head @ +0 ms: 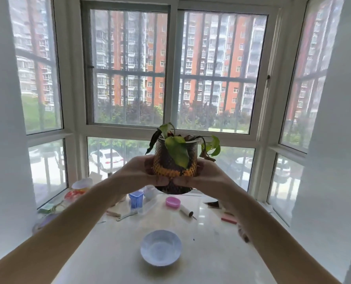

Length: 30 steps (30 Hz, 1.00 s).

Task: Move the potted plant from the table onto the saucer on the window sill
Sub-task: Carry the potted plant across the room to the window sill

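The potted plant (pixel 175 160) is a textured glass pot with drooping green and brown leaves, held up in the air in front of the window. My left hand (pixel 144 171) grips its left side and my right hand (pixel 203 176) grips its right side, fingers curled under the lower half. The white saucer (pixel 160 247) lies empty on the pale window sill (pixel 211 253), well below the pot and nearer to me. The pot's base hangs clear above the sill.
Clutter lies along the sill's far edge: a blue ribbed cup (pixel 136 199), a pink lid (pixel 173 202), a white roll (pixel 186 212), a toothbrush (pixel 129 214), a red object (pixel 229 220), and packets at the left (pixel 76 193). White walls flank both sides.
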Available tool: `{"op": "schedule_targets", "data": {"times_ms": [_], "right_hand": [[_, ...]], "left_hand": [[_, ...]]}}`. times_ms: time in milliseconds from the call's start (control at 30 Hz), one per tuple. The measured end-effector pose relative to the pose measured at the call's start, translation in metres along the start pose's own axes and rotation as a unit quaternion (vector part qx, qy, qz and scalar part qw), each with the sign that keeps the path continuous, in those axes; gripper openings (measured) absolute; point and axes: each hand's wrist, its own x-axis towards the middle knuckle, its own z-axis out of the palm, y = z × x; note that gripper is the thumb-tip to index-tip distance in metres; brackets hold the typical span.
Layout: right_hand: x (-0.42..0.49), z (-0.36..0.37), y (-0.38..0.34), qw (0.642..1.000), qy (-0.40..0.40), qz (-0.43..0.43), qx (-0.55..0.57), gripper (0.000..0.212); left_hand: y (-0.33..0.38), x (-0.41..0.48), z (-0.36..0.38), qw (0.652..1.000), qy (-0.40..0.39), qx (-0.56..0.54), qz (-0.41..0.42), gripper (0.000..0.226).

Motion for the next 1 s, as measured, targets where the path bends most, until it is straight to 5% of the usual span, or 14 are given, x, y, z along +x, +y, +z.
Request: {"op": "schedule_targets", "data": {"times_ms": [567, 1000], "right_hand": [[0.098, -0.044, 0.080, 1.000, -0.008, 0.019, 0.007, 0.042], [0.145, -0.032, 0.128, 0.999, -0.017, 0.031, 0.015, 0.037]], "left_hand": [[-0.046, 0.098, 0.005, 0.999, 0.015, -0.029, -0.014, 0.068], [-0.100, 0.143, -0.011, 0.998, 0.033, -0.033, -0.048, 0.055]]}}
